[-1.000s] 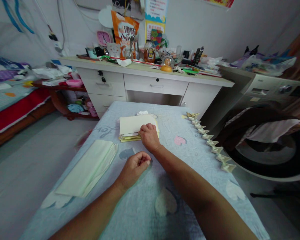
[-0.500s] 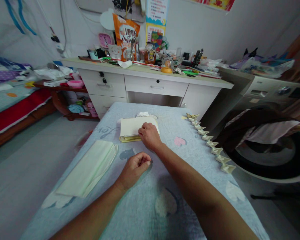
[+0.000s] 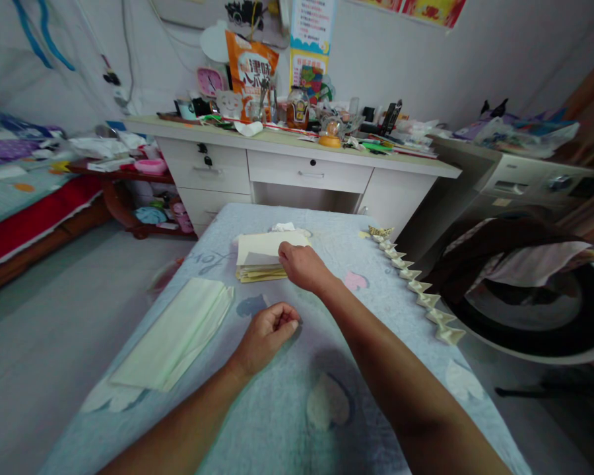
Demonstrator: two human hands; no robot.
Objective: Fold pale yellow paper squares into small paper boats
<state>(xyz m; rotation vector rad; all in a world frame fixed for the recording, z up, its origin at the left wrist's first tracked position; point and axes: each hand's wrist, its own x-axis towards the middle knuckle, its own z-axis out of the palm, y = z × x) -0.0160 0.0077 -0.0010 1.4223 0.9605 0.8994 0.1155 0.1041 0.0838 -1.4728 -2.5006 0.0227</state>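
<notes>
My right hand (image 3: 303,265) is at the right part of a stack of cream paper (image 3: 257,244), with thumb and fingers pinched on the top sheet. A grey shadow lies across the stack beside the fingertips, where the sheet's near edge seems raised. My left hand (image 3: 267,333) lies on the cloth nearer to me, fingers curled in toward the thumb, with nothing visible in it. To its left is a folded pile of pale green paper (image 3: 178,333). Small folded paper pieces (image 3: 418,285) stand in a row along the right side, a patterned one (image 3: 380,231) at the far end.
A pale blue patterned cloth (image 3: 376,396) covers the table. White crumpled paper (image 3: 283,227) lies behind the stack. Beyond stands a white desk (image 3: 307,155) crowded with a jar (image 3: 297,109), a snack bag and other items. A washing machine (image 3: 525,185) with its door open stands at the right.
My right hand has shifted slightly right and turned, its fingers drawn together at the top sheet, and a shadow now shows on the stack. My left hand stays put.
</notes>
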